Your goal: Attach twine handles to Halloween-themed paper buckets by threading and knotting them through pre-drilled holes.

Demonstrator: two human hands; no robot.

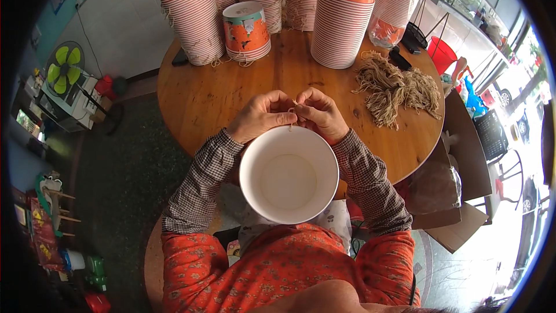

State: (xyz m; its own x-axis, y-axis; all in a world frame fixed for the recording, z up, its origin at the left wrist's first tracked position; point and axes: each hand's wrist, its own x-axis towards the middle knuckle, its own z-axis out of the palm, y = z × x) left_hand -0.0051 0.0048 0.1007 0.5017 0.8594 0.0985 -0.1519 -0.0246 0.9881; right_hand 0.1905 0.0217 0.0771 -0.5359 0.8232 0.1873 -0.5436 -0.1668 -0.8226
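A white-lined paper bucket [289,174] rests in front of me, its mouth facing up and nothing inside. Just past its far rim, my left hand [265,115] and my right hand [322,113] meet with fingertips pinched together. Between them is a thin piece of tan string [291,127], which runs down to the bucket's rim. How the string is looped or knotted is too small to make out. A loose heap of the same tan string [398,88] lies on the table to the right of my hands.
Tall stacks of orange-printed paper buckets [341,29] stand along the far side of the round wooden table [191,104]. A short stack [248,32] sits in front of them, and a bagged stack [399,6] at far right. Cardboard boxes [472,145] stand right of the table.
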